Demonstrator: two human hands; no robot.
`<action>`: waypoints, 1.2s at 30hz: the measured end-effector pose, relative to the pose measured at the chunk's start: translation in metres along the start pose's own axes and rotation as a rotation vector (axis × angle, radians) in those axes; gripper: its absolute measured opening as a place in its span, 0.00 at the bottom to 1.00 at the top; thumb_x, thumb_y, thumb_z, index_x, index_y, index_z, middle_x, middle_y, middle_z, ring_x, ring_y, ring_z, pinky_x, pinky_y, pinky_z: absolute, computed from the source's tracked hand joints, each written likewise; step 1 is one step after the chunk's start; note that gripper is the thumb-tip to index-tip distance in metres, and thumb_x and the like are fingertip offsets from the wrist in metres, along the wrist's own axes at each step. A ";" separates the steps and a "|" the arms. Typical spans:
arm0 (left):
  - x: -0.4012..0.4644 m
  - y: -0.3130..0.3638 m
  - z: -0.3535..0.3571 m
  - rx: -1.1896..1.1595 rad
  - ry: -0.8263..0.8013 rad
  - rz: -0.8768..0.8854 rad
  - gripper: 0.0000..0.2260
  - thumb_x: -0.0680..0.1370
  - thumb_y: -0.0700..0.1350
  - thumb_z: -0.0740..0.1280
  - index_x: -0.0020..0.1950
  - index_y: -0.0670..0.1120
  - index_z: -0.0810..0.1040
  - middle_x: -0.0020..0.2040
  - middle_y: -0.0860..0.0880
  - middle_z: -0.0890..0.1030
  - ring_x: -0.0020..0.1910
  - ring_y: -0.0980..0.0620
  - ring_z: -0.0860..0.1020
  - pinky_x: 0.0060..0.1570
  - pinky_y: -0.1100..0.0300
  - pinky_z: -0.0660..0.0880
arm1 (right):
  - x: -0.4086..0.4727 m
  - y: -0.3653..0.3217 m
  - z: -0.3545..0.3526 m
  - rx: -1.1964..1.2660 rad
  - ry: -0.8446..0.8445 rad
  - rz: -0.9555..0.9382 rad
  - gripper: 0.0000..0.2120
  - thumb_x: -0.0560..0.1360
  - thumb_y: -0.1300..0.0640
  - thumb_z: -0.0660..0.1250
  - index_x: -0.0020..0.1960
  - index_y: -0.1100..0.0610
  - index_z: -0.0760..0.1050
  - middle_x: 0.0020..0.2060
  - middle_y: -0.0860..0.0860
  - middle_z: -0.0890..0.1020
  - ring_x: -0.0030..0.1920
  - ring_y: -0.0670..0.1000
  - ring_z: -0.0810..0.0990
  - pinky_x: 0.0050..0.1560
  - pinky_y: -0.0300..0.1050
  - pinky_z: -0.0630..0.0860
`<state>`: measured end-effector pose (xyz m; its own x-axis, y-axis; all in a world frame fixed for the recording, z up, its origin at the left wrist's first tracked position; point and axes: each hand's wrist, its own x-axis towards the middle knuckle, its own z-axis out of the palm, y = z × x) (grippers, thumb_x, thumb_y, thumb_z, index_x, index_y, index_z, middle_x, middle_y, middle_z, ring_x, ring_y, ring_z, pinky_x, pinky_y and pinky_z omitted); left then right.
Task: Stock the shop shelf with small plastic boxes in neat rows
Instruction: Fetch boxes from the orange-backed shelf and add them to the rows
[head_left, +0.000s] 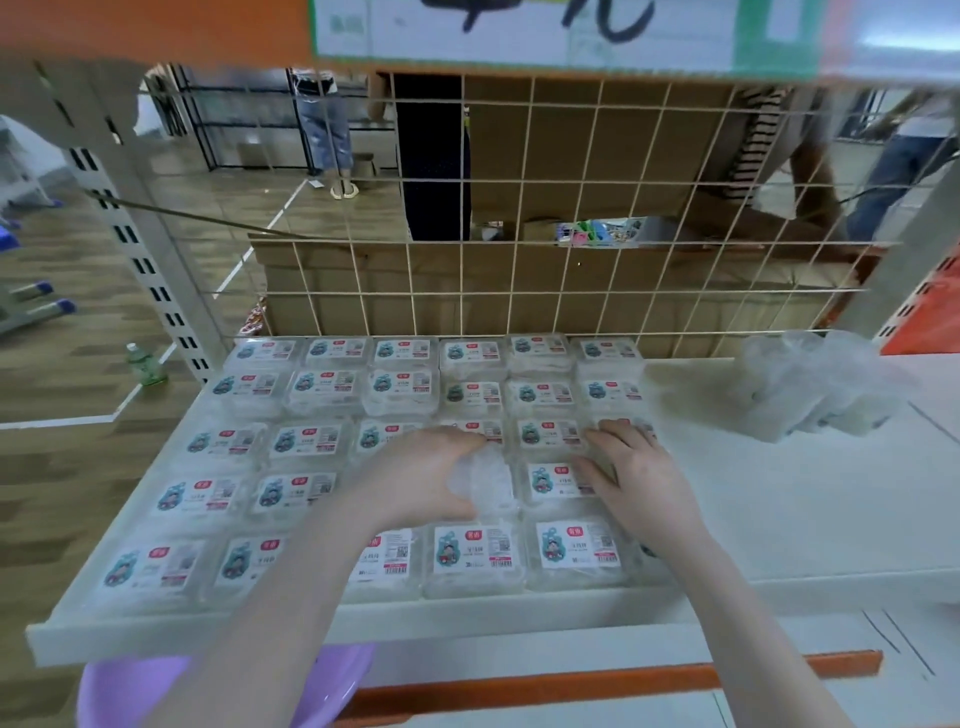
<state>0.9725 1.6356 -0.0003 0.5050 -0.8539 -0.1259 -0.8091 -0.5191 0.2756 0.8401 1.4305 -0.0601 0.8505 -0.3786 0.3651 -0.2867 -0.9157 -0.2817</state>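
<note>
Left hand (423, 475) seemingly holds plastic box (485, 480); right hand (631, 475) rests on rows.

two bare forearms enter from bottom edge. left hand (423, 475) and right hand (631, 478) both bare, no gloves. no sleeves visible up to frame edge. no rings, no watch, no bracelet on wrists. fingers slender, nails short and unpainted as far as blur allows.
</note>
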 end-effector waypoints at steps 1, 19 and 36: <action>0.000 -0.001 -0.001 -0.007 -0.009 0.005 0.26 0.71 0.52 0.69 0.68 0.50 0.70 0.64 0.51 0.74 0.63 0.51 0.72 0.58 0.59 0.70 | 0.000 0.000 0.000 -0.002 0.006 -0.002 0.14 0.70 0.57 0.74 0.53 0.62 0.80 0.51 0.58 0.82 0.51 0.61 0.80 0.54 0.53 0.75; 0.009 -0.005 -0.026 -0.408 0.044 -0.033 0.13 0.79 0.50 0.64 0.63 0.55 0.77 0.61 0.59 0.78 0.55 0.64 0.75 0.50 0.78 0.67 | 0.000 0.002 0.000 0.006 -0.038 0.034 0.14 0.73 0.55 0.70 0.56 0.61 0.80 0.56 0.57 0.80 0.57 0.59 0.77 0.60 0.51 0.71; 0.005 -0.012 -0.004 -0.105 -0.071 -0.057 0.32 0.75 0.59 0.65 0.76 0.55 0.57 0.75 0.54 0.61 0.71 0.54 0.64 0.64 0.61 0.62 | 0.000 0.001 0.000 0.000 -0.002 0.007 0.14 0.70 0.57 0.73 0.54 0.61 0.80 0.52 0.57 0.81 0.53 0.60 0.79 0.54 0.53 0.75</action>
<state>0.9861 1.6381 -0.0010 0.5241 -0.8253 -0.2100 -0.7418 -0.5636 0.3636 0.8399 1.4295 -0.0601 0.8493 -0.3845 0.3616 -0.2926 -0.9131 -0.2839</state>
